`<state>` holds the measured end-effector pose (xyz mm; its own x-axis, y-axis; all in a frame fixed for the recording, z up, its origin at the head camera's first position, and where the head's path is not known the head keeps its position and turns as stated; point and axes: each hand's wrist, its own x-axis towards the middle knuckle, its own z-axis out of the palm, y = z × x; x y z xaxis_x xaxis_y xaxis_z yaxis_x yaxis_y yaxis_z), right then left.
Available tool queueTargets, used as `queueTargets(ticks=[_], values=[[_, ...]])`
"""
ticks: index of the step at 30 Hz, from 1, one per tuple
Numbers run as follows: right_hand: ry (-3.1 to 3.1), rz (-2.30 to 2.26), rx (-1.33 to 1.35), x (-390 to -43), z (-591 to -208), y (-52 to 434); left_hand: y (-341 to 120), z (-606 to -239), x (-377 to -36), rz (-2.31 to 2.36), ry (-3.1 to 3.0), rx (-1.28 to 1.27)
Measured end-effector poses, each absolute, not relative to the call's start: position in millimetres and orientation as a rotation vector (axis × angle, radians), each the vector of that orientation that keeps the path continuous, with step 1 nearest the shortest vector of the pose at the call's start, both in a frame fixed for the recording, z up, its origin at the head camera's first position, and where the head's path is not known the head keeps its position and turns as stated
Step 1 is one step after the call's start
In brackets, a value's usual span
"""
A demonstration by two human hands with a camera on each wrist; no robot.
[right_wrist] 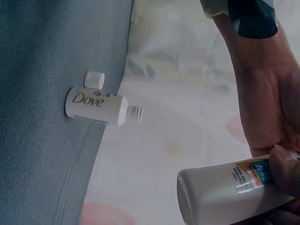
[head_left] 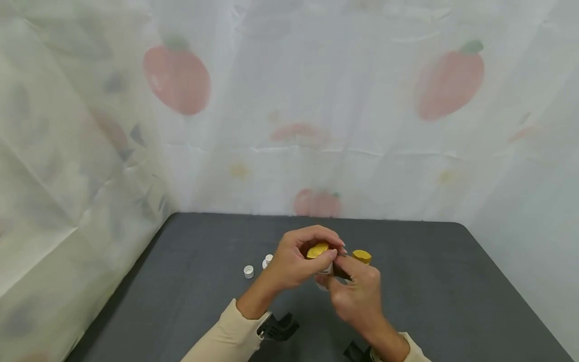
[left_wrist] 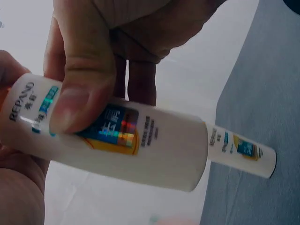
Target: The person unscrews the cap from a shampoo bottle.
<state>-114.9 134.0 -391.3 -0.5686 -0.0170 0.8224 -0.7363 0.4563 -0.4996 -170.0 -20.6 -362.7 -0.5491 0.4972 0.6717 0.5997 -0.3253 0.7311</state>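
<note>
At the near middle of a dark grey bench, toward 6 o'clock in the head view, two hands meet just above the surface. The left hand has its fingers curled over a yellow cap, with the thumb pressed along the side of a white bottle. That bottle carries blue and orange label print and the word REPAND near its capped end; it is tilted, lifted clear of the bench. The right hand pinches the same bottle from the 5 o'clock side, its thumb lying on the label, as the right wrist view shows.

Just beside the hands, at about 2 o'clock from them, stands a second bottle with a yellow cap; in the left wrist view its white body shows behind the held one, upright on the bench.

Off at 9 o'clock from the hands, a small white Dove bottle stands open, its threaded neck bare. Its loose white cap sits on the bench just beside it, apart from it.

Both forearms wear cream sleeves, each with a dark wrist strap. Behind and to either side of the bench hangs a pale sheet printed with faded red fruit.
</note>
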Motion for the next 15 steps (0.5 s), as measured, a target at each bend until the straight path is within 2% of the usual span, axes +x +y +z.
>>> queueTargets(ticks=[6,15], values=[[-1.942,1.230,0.581,-114.0,-390.3,137.7,-23.9,-360.9,-167.0,-2.082,-1.820,-1.414],[-2.003,1.176,0.597,-113.4,-390.4,137.5,-45.8,-361.8,-169.5,-2.183,-1.755,-1.613]])
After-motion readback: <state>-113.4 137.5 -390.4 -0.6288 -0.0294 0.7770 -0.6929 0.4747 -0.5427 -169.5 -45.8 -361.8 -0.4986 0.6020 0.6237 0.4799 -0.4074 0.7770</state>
